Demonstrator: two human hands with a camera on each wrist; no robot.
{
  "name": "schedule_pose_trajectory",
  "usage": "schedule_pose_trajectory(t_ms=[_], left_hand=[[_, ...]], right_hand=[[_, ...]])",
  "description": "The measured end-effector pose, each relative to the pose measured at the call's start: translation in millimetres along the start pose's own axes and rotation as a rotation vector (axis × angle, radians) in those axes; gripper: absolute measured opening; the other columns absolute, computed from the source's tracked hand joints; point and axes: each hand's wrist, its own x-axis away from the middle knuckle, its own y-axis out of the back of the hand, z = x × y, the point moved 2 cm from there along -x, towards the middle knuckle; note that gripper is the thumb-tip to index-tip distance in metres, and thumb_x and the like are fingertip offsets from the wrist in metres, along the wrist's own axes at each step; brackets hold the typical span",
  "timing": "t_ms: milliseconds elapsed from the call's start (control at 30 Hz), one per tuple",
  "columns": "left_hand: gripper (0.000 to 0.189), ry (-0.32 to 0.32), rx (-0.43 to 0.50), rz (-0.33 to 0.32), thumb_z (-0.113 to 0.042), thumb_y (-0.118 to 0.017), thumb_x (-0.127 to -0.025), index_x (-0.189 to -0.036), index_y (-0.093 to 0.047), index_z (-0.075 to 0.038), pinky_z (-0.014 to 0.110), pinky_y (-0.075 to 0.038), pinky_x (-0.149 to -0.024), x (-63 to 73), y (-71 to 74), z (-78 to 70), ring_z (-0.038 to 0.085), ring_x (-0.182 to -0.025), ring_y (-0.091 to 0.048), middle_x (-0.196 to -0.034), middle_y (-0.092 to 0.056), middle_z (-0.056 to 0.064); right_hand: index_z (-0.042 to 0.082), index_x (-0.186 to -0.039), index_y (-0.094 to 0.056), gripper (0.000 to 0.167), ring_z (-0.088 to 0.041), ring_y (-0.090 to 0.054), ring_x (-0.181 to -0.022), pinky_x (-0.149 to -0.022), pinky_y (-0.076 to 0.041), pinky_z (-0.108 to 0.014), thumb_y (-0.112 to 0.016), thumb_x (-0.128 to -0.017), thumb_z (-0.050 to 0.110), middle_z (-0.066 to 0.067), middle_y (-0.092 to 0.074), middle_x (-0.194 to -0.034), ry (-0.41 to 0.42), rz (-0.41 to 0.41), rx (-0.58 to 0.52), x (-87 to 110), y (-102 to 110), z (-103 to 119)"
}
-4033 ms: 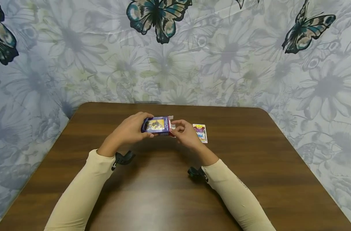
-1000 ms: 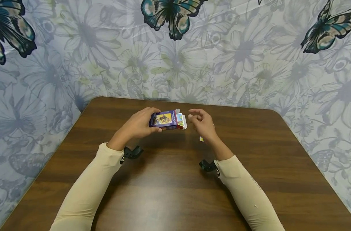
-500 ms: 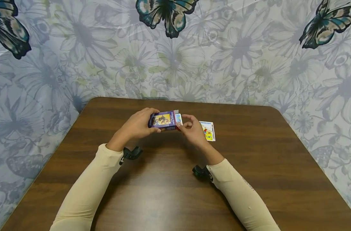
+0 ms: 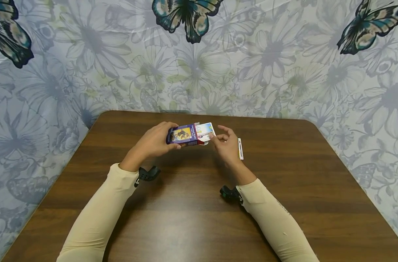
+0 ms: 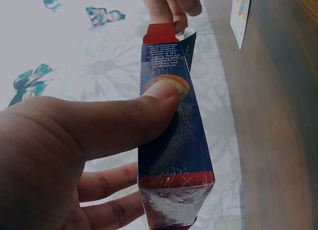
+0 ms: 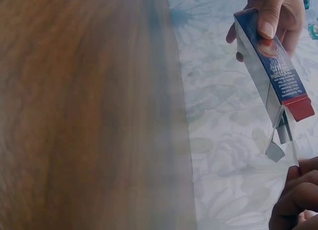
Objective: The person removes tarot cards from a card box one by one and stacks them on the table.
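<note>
A dark blue card box (image 4: 182, 135) with a yellow picture on its face is held above the table by my left hand (image 4: 152, 144). In the left wrist view the thumb presses on the printed narrow side of the box, with fingers behind it. A picture card (image 4: 204, 131) sticks out of the open right end of the box. My right hand (image 4: 227, 147) pinches that card's outer corner between thumb and fingers. The right wrist view shows the red end flap (image 6: 300, 108) folded outward and the fingers of my right hand (image 6: 300, 197) below it.
Another picture card (image 4: 240, 149) lies on the wooden table (image 4: 185, 211), partly covered by my right hand. A flowered cloth with butterflies (image 4: 189, 18) hangs behind the table's far edge. Dark straps with small devices (image 4: 148, 174) sit at both wrists.
My right hand goes from beside the box to its open end, then draws back right, and a card now extends well out. My left hand keeps holding the box.
</note>
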Motion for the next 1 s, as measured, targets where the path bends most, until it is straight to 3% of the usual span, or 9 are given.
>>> schedule_pose_trajectory(t_ms=[300, 567, 667, 867, 1000], left_hand=[[0.072, 0.000, 0.011, 0.004, -0.036, -0.080, -0.082, -0.140, -0.047, -0.007, 0.049, -0.044, -0.100, 3.4, 0.6, 3.9, 0.029, -0.114, -0.056, -0.130, -0.057, 0.014], [0.072, 0.007, 0.008, -0.001, -0.035, -0.080, -0.082, -0.140, -0.048, -0.008, 0.048, -0.044, -0.099, 4.2, 2.7, 7.1, 0.028, -0.113, -0.056, -0.131, -0.057, 0.013], [0.072, -0.002, 0.010, 0.000, -0.036, -0.080, -0.082, -0.140, -0.047, -0.009, 0.047, -0.044, -0.099, 2.4, 4.2, 6.0, 0.027, -0.112, -0.055, -0.130, -0.057, 0.012], [0.072, -0.012, 0.019, 0.008, -0.035, -0.080, -0.082, -0.140, -0.047, -0.008, 0.047, -0.044, -0.101, 1.9, 7.7, 3.5, 0.027, -0.113, -0.055, -0.131, -0.056, 0.012], [0.071, -0.021, 0.021, 0.008, -0.034, -0.080, -0.082, -0.140, -0.047, -0.007, 0.048, -0.044, -0.102, 2.8, 8.1, 3.7, 0.027, -0.115, -0.055, -0.132, -0.056, 0.013]], right_hand=[[0.000, -0.112, -0.071, 0.027, -0.003, -0.044, -0.054, -0.047, -0.033, -0.016, -0.074, -0.087, 0.011, 0.003, -0.066, -0.072, 0.016, -0.150, -0.082, -4.9, 5.0, 0.4], [0.000, -0.122, -0.067, 0.030, -0.001, -0.035, -0.045, -0.039, -0.029, -0.014, -0.064, -0.095, 0.012, 0.003, -0.053, -0.079, -0.084, -0.138, -0.171, -15.4, 21.0, -4.7], [0.002, -0.127, -0.064, 0.031, -0.003, -0.035, -0.048, -0.041, -0.029, -0.016, -0.057, -0.099, 0.015, 0.001, -0.051, -0.083, -0.142, -0.087, -0.073, -25.7, 36.6, -2.1], [0.004, -0.131, -0.060, 0.033, -0.011, -0.050, -0.071, -0.054, -0.043, -0.020, -0.044, -0.105, 0.017, -0.009, -0.053, -0.103, -0.204, 0.136, 0.338, -58.2, 69.5, -6.1], [-0.001, -0.128, -0.061, 0.033, -0.016, -0.056, -0.081, -0.064, -0.048, -0.022, -0.043, -0.105, 0.015, -0.018, -0.056, -0.113, -0.222, 0.213, 0.506, -73.1, 81.0, -16.5]])
